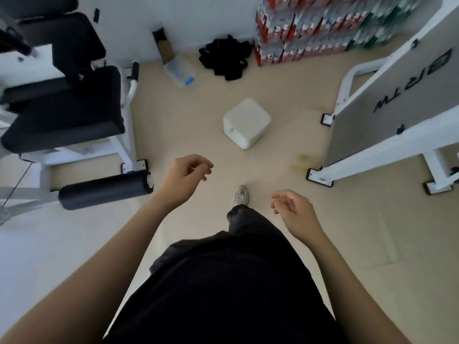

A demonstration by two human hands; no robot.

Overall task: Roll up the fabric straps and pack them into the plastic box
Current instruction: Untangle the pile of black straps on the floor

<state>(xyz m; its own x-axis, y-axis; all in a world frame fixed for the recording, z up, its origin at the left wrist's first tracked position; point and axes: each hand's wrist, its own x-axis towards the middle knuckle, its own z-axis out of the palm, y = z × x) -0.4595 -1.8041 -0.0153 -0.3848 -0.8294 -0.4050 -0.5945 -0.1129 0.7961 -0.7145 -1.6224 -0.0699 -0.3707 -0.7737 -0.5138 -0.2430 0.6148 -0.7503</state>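
Note:
A tangled heap of black fabric straps [224,58] lies on the beige floor against the far wall. Left of it sits a clear plastic box [179,70] with a blue clip on its near side. I stand well back from both. My left hand [185,176] hangs in front of me with loosely curled fingers and holds nothing. My right hand [291,209] is lower and to the right, fingers also loosely curled, empty. My shoe [241,194] shows between the hands.
A white cube stool [246,121] stands on the floor between me and the straps. A gym machine with black pads [67,115] fills the left. A white machine frame [387,105] stands right. Stacked bottle packs [310,28] line the far wall.

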